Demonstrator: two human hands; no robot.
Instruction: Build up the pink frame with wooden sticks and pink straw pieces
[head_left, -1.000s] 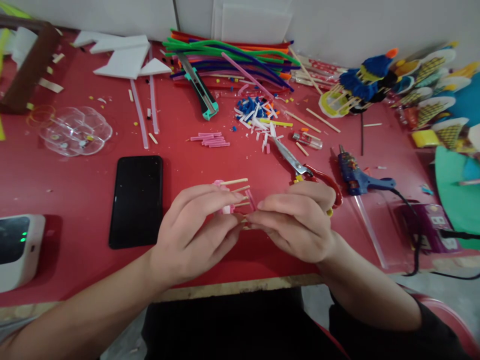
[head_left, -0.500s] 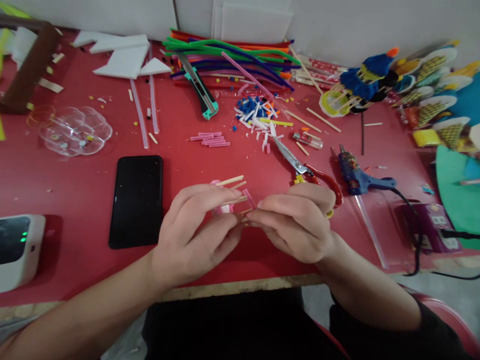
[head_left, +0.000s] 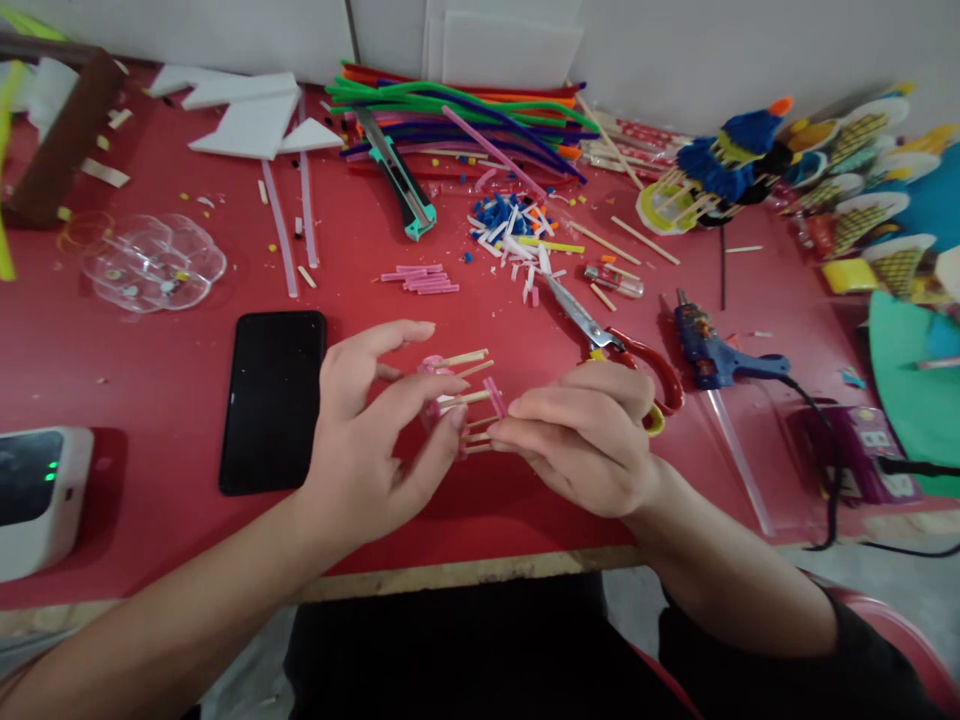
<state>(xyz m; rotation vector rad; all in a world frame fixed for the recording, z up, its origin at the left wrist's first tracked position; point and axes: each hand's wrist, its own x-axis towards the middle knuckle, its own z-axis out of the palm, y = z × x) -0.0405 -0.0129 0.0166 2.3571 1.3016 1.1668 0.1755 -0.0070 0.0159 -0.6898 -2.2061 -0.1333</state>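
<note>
A small craft piece (head_left: 461,385), a pink base with several thin wooden sticks poking out to the right, is held above the red table (head_left: 150,350) near its front edge. My left hand (head_left: 371,430) grips its pink end, with the index finger lifted and stretched out. My right hand (head_left: 585,435) pinches the sticks' tips and a short pink straw piece (head_left: 495,396) from the right.
A black phone (head_left: 274,400) lies left of my hands. Red-handled scissors (head_left: 615,340) and a blue glue gun (head_left: 712,355) with its cable lie to the right. Cut pink straw bits (head_left: 424,279), a utility knife (head_left: 397,180), coloured pipe cleaners (head_left: 465,115) and a clear tray (head_left: 150,262) lie farther back.
My left hand's fingers have spread and its index finger has lifted off the piece. The sticks show more between the hands. My right hand has hardly moved.
</note>
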